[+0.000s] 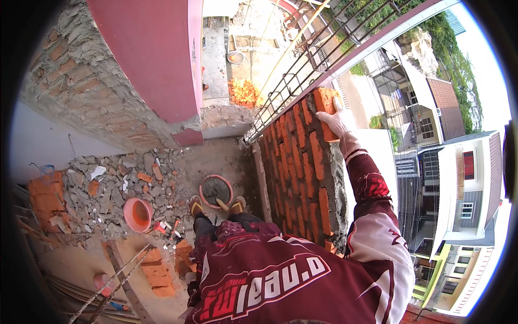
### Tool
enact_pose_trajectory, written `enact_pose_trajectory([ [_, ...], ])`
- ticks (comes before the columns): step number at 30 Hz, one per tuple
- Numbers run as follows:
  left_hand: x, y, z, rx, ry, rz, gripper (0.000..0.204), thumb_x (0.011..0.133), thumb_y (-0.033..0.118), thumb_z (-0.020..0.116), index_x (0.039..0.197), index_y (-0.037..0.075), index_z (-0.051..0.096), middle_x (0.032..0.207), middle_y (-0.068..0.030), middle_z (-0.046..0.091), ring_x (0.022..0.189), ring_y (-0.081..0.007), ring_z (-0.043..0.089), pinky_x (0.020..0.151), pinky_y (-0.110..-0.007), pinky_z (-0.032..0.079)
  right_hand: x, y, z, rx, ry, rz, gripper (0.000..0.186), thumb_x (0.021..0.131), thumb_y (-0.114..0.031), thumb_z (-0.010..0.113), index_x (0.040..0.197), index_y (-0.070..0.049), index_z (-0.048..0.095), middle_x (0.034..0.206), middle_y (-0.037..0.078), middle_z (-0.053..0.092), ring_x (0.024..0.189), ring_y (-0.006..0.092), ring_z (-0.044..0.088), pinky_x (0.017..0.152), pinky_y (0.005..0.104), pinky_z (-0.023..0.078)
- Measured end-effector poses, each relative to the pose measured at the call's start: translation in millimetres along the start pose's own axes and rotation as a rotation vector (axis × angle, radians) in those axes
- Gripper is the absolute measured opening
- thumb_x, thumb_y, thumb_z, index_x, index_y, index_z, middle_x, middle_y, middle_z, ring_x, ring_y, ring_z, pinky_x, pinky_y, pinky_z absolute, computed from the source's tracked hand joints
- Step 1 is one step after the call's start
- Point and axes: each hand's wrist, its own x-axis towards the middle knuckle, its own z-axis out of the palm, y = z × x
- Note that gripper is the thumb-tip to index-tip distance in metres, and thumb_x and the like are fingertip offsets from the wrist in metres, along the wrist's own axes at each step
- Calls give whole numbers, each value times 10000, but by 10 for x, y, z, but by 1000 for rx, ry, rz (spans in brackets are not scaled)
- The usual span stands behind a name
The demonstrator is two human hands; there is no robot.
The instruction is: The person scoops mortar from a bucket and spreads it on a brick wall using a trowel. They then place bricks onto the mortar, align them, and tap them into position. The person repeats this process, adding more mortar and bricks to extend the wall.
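Sitting at far left, a brick stack (46, 194) borders grey rubble (113, 175) on the floor. Next, a pink bucket (139, 215) with reddish contents; loose bricks (156, 272) lie nearer the lower edge. Left hand: not made out, probably behind the torso, so its grip can't be told. Center: a round tub of wet mortar (216, 190), just beyond the sandaled feet (196, 206). Right of that, a brick wall (294, 173) with grey mortar along its outer edge (335, 189). Right arm reaches along that edge; gloved right hand (339, 123) pinches an orange brick (325, 101) at the wall's far end, thumb across the face, fingers at the outer side. Key relation: brick lies just left of and beyond the palm, long axis running roughly with the wall's length; right hand is clearly the nearer one. Can't tell whether the brick is fully seated. Metal bars (286, 81) slant beyond the wall; houses (469, 183) at far right, outside.
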Motion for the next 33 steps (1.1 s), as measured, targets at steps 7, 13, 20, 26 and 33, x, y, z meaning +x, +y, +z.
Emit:
enact_pose_trajectory([
  [7,31,97,55,2,-4,27,907,670,406,929,1255,-161,531,1176,-278,682,997,-358,684,854,-448,581,235,243,-93,289,-91,-211,785,969,-512,627,1567,-47,420,1427,284,587,1371,369,547,1134,391,411],
  [13,57,305,70,13,-19,73,897,669,408,927,1243,-163,542,1170,-275,686,987,-356,686,850,-446,580,185,330,-98,216,-96,-226,791,956,-479,630,1569,-33,404,1398,268,611,1346,364,563,1132,388,407],
  [20,101,541,133,1,-26,106,886,669,411,925,1229,-166,554,1162,-272,691,974,-352,689,844,-444,580,176,318,-71,259,-123,-185,804,934,-510,662,1581,-100,418,1450,265,567,1384,362,526,1154,379,386],
  [26,35,741,202,-4,-36,145,876,668,413,923,1217,-168,564,1156,-270,695,964,-350,691,840,-443,580,219,432,49,283,-89,-126,821,896,-581,675,1573,-170,456,1659,297,232,1554,414,245,1249,412,246],
  [33,39,875,285,-10,-47,182,865,667,415,921,1203,-171,576,1148,-267,700,952,-346,693,834,-441,579,415,434,-332,202,30,-313,711,972,-601,520,1561,-204,474,1625,312,299,1538,433,262,1251,464,245],
])
